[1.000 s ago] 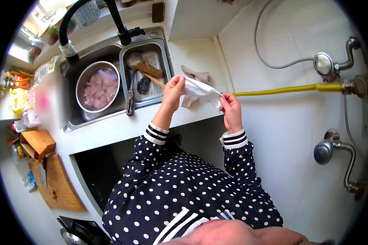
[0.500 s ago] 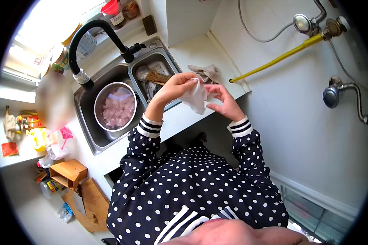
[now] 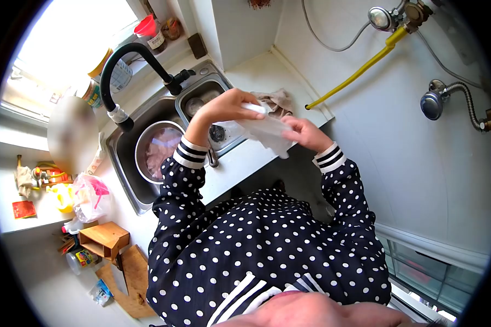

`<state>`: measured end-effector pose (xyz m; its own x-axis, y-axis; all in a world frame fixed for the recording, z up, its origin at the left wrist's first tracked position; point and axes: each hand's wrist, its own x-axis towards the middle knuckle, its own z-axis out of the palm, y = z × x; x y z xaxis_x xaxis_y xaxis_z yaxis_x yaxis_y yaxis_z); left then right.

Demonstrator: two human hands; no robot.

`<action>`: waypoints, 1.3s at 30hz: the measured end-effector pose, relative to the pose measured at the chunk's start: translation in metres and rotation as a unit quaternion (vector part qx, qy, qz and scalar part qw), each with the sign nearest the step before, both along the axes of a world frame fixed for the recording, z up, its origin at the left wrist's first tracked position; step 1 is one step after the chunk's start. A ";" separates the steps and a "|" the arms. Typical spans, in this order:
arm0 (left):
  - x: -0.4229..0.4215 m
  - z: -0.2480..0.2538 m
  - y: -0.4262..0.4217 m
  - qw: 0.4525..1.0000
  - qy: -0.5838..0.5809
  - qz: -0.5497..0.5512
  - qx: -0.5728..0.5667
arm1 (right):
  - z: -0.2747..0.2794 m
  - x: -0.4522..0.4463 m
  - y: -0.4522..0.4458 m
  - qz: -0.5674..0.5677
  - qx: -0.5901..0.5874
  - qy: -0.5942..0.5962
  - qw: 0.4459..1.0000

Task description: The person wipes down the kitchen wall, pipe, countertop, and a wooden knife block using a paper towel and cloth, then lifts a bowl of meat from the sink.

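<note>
My left hand (image 3: 229, 105) pinches one end of a thin, translucent white film (image 3: 264, 131), which looks like a plastic bag or glove. A bunched white part of it shows at my left fingertips. On the other side, my right hand (image 3: 309, 133) grips the film between thumb and fingers. It hangs stretched between both hands, above the counter's front edge. Below and left of my left hand, a metal pot (image 3: 138, 150) stands in the large sink basin, with pale pink pieces (image 3: 161, 148) in liquid. My left forearm hides part of the pot's right side.
A black faucet (image 3: 107, 82) arches over the double sink (image 3: 114, 150). A crumpled cloth (image 3: 278, 101) lies on the counter behind my hands. A yellow hose (image 3: 360, 73) runs along the right wall. Wooden boards (image 3: 133, 278) and a wooden block (image 3: 106, 240) stand at lower left.
My right hand has moved slightly right and down and closed on the film, which is now stretched wider between my hands. The view has shifted a little.
</note>
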<state>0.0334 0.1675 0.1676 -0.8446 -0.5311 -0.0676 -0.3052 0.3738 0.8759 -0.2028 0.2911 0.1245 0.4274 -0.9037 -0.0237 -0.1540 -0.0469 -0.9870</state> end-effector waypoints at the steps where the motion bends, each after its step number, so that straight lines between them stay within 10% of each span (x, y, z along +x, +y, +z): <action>1: 0.003 -0.002 -0.002 0.999 -0.001 -0.022 0.027 | 0.002 -0.004 0.002 -0.047 0.039 -0.067 0.996; 3: 0.004 -0.003 -0.007 0.973 -0.226 -0.031 -0.030 | 0.008 -0.012 0.006 -0.138 0.112 -0.200 0.963; 7: -0.008 -0.072 -0.003 0.978 0.031 0.104 0.180 | -0.026 -0.031 -0.004 -0.242 0.088 -0.054 0.965; 11: -0.054 -0.076 0.028 0.924 -0.027 0.320 -0.209 | -0.057 -0.036 -0.005 -0.332 -0.026 0.107 0.937; 15: -0.094 -0.038 0.099 0.958 -0.107 0.105 -0.246 | 0.006 -0.011 0.017 -0.284 0.307 -0.346 0.840; 21: -0.070 -0.035 0.131 0.988 0.027 -0.006 -0.154 | -0.043 -0.053 0.053 -0.497 0.063 -0.321 0.804; 25: -0.058 -0.040 0.139 0.999 0.032 0.014 -0.037 | 0.049 -0.091 0.067 -0.648 -0.252 0.111 0.710; 27: -0.061 -0.049 0.144 0.999 0.027 0.010 -0.041 | 0.062 -0.120 0.050 -0.568 -0.445 0.421 0.550; 31: -0.059 -0.056 0.154 0.998 0.045 0.018 -0.037 | 0.017 -0.169 0.023 -0.407 -0.303 0.766 0.394; 39: -0.033 -0.067 0.157 0.996 0.042 0.080 -0.018 | 0.029 -0.172 0.013 -0.403 -0.282 0.782 0.383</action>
<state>0.0004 0.3242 0.1010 -0.7508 -0.6602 0.0211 -0.2892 0.3572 0.8882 -0.3748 0.3040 0.1539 -0.1345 -0.7779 0.6138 -0.7251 0.4995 0.4741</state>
